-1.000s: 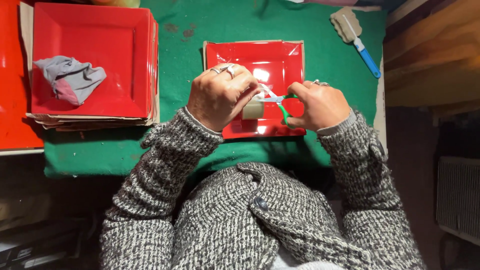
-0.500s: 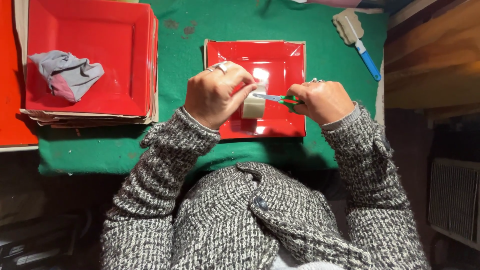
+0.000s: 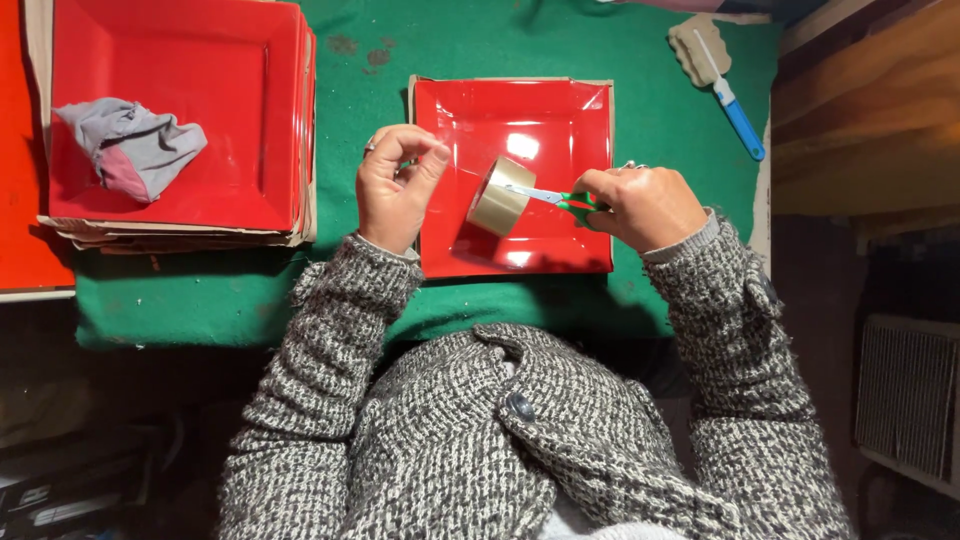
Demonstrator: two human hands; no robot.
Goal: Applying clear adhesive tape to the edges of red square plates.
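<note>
Now right hand [image 3: 645,205], scissors [image 3: 560,198] against tape roll [image 3: 500,197].

The square plate [image 3: 560,110] is glossy red, lying on a green felt table cover [image 3: 640,300]. The tape roll [image 3: 500,197] is beige-brown, and the scissors [image 3: 560,200] have green handles — with a touch of red. Both sleeves [image 3: 340,330] are a black-and-white flecked knit. The crumpled cloth [image 3: 130,147] is grey and pink, and the brush [image 3: 722,80] has a blue handle.
</note>
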